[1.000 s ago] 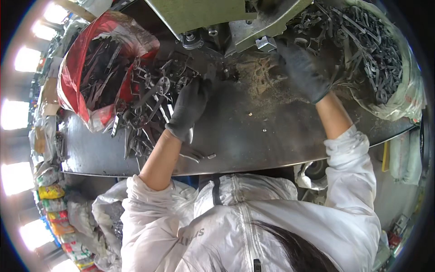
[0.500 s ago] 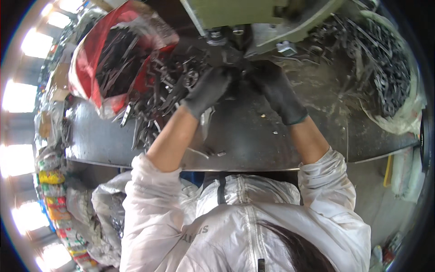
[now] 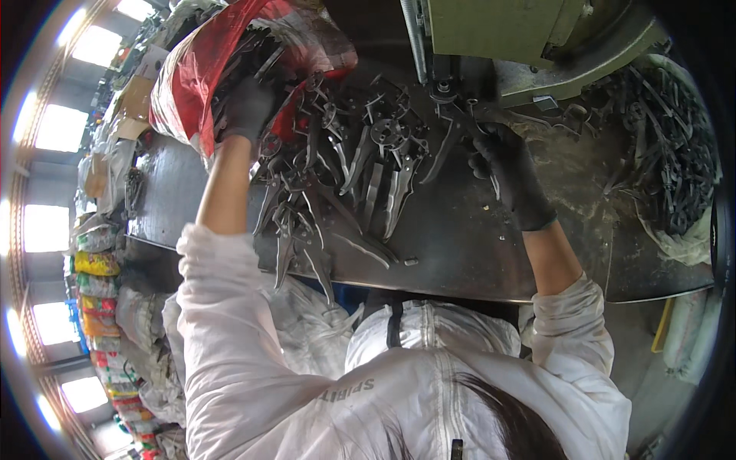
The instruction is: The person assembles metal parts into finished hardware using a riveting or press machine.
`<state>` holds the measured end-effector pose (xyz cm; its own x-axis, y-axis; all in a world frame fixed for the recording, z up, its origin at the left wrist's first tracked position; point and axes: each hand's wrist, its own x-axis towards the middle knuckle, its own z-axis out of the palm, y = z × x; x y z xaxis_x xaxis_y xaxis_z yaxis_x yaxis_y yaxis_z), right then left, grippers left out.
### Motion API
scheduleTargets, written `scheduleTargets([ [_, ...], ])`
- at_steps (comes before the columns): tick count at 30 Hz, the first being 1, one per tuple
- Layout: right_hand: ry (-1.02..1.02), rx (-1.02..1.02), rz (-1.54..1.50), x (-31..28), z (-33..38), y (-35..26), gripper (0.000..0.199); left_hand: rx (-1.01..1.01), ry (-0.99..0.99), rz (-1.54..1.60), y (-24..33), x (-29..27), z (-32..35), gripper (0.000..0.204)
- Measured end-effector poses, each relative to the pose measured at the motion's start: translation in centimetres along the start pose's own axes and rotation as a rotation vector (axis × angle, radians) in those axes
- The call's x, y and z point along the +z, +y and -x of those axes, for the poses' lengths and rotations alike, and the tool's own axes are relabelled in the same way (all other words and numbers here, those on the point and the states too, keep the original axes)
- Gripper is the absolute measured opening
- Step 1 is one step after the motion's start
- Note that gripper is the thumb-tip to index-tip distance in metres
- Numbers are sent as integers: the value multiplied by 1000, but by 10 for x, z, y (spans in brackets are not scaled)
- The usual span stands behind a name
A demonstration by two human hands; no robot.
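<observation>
The left hand (image 3: 251,109) is inside the red and white bag (image 3: 184,88), near the left edge of the table (image 3: 460,249). It is in among long dark metal strips (image 3: 261,47). Its fingers are hidden, so I can't tell if they grab one. The bag's mouth is wide open, maybe so a hand fits in easily.

The right hand (image 3: 515,172) is past the middle of the table, far from the front edge. Its fingers curl in close around a metal tool (image 3: 439,157), which sits just under the green machine (image 3: 491,31). It looks like they hold one handle to keep the tool steady there.

Between the hands is a heap of tools (image 3: 391,134), and some handles reach the front edge. By the right edge, a pale bag (image 3: 694,251) keeps more dark parts (image 3: 665,153) together.
</observation>
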<state>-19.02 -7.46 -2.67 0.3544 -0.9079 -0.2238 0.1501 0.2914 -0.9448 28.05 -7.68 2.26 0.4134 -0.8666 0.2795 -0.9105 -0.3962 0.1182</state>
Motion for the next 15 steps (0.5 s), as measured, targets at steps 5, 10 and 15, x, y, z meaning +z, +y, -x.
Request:
scheduleTargets([
  [5, -151, -61, 2, 30, 20, -29, 20, 85, 135, -314, -218, 11, -30, 39],
  [10, -104, -7, 20, -5, 14, 6, 23, 82, 34, -202, -141, 54, -35, 36],
  [15, -121, 63, 71, 2, 6, 4, 23, 295, -250, -597, -114, 0, -20, 37],
])
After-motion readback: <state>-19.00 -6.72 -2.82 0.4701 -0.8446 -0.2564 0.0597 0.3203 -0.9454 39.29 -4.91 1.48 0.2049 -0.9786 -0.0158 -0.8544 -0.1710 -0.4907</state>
